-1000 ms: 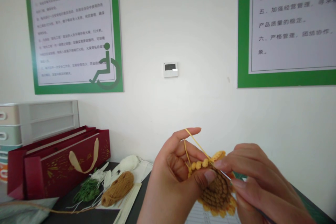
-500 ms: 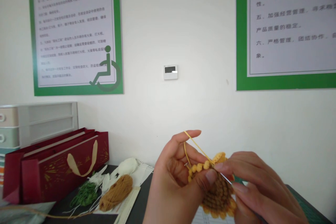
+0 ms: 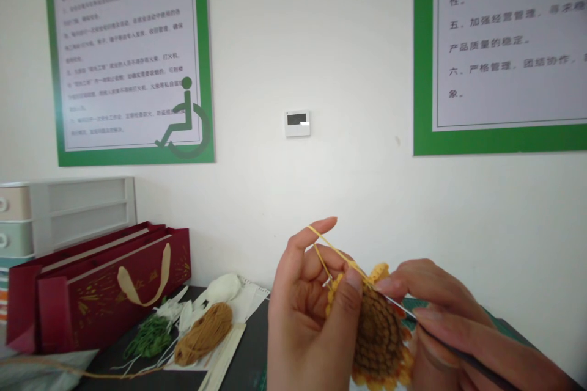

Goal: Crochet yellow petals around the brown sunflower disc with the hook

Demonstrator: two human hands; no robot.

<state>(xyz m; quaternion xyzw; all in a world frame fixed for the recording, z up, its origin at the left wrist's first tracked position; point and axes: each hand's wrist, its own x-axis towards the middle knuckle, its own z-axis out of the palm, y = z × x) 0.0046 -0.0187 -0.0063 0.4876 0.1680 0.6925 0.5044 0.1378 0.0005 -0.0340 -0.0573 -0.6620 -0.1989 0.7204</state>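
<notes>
A round crochet piece [image 3: 378, 333], brown in the middle with a yellow scalloped edge, is pinched by my left hand [image 3: 312, 311], thumb on its face. Yellow yarn [image 3: 332, 243] runs from the raised left index finger down to the edge of the piece. My right hand [image 3: 452, 317] grips a crochet hook [image 3: 401, 305] with a silver shaft and a dark handle. The hook's tip meets the yellow edge near the left thumb and is hidden in the stitches. Right fingertips touch the edge there too.
Left on the dark table lie a brown yarn skein [image 3: 204, 335], green yarn [image 3: 149, 337] and white yarn [image 3: 224, 288] over papers. Behind them stand red gift bags [image 3: 114, 287] and a drawer unit [image 3: 87, 211]. A green mat [image 3: 509, 333] lies under the right hand.
My left hand has tilted more upright, its thumb now nearer the top edge. The right hand has turned, so more of the hook's dark handle shows. The yarn still runs over the index finger.
</notes>
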